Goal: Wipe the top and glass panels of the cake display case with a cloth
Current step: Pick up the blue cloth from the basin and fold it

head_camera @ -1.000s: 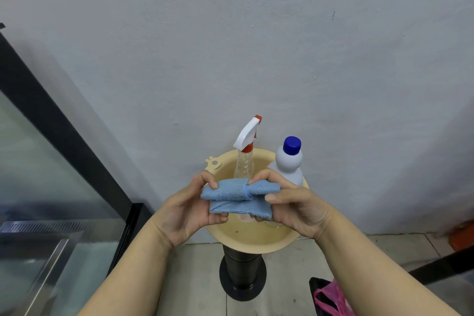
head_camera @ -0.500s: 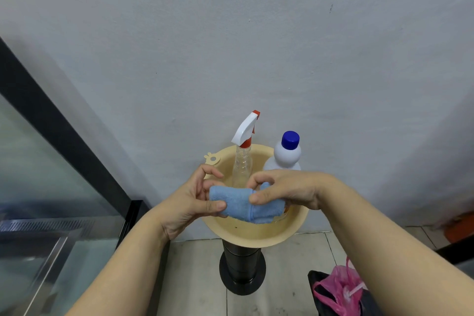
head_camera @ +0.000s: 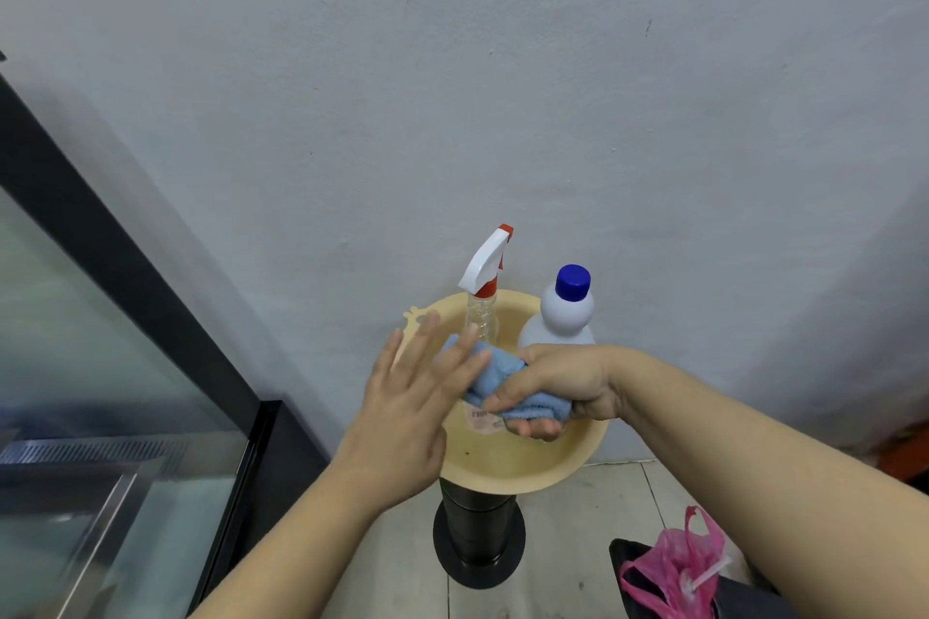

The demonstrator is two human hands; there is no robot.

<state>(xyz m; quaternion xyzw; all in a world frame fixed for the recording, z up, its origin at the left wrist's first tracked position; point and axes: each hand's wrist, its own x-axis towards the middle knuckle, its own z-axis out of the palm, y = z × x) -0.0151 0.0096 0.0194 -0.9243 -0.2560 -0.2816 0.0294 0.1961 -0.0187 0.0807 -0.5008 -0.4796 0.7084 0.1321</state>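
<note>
A pale tiled floor [head_camera: 578,538] fills the bottom centre and lower right of the frame, and a black cylindrical stand [head_camera: 477,533] with a wider round foot rises from it at bottom centre. On top of the stand sits a round beige basin [head_camera: 507,467], with a clear spray bottle [head_camera: 481,322] with a white and red trigger head upright at its back left and a white bottle [head_camera: 558,317] with a blue cap just beside it at the back right. In the lower right corner a crumpled pink plastic bag [head_camera: 668,568] lies on a dark object [head_camera: 623,555] that rests on the tiles.
</note>
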